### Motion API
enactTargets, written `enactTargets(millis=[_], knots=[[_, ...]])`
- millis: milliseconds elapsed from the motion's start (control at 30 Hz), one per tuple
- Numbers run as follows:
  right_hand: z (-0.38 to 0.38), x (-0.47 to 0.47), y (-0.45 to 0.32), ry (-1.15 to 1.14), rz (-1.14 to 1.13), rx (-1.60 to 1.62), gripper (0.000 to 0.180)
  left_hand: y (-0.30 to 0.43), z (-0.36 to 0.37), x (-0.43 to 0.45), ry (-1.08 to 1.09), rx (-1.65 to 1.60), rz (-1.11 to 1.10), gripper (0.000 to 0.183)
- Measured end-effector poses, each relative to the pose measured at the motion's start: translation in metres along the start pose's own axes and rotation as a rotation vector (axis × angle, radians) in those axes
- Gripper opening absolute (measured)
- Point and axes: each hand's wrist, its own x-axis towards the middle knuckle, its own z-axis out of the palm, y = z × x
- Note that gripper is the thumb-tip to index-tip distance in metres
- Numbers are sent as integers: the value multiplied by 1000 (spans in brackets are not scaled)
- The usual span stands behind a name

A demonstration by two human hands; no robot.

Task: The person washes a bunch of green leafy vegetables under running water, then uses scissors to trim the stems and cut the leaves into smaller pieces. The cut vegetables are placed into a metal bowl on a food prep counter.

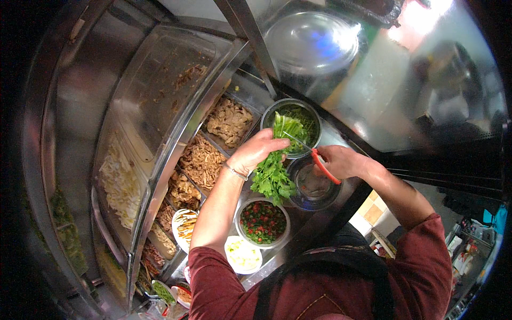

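Observation:
My left hand point(262, 146) grips a bunch of leafy green herbs point(272, 172), apparently cilantro or celery. Its cut stalk end rests over a round metal bowl point(319, 140) with chopped greens point(290, 109) inside. In my right hand point(340, 160) is a pair of scissors with red handles point(326, 168). Their blades reach the stalks just past my left fingers. Below my right hand stands a dark, see-through round bowl point(314, 186). The leafy tips hang close to a bowl of chopped red and green peppers point(264, 222).
Metal trays of sliced meat point(204, 162) line the left side, behind a clear guard point(168, 88) with a metal frame. A white bowl of chopped pale greens point(243, 255) and a plate of sliced strips point(186, 228) sit near my left arm. A round metal lid point(312, 42) lies at the top.

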Motion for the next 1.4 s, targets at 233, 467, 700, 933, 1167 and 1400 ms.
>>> enactTargets(millis=[233, 467, 700, 933, 1167, 1400], knots=[[-11, 8, -21, 50, 9, 36, 46, 7, 10, 4, -37, 20, -3, 20], [-9, 14, -5, 54, 13, 8, 41, 9, 5, 9, -59, -19, -60, 18], [-4, 24, -5, 0, -68, 231, 42, -4, -2, 22, -25, 53, -111, 15], [-15, 23, -7, -26, 58, 95, 40, 9, 6, 24, 58, 169, -147, 11], [-13, 21, -3, -62, 17, 212, 40, 1, -2, 30, 36, 397, -83, 22], [-9, 29, -3, -45, 5, 234, 40, 7, 0, 34, 96, 925, -48, 32]])
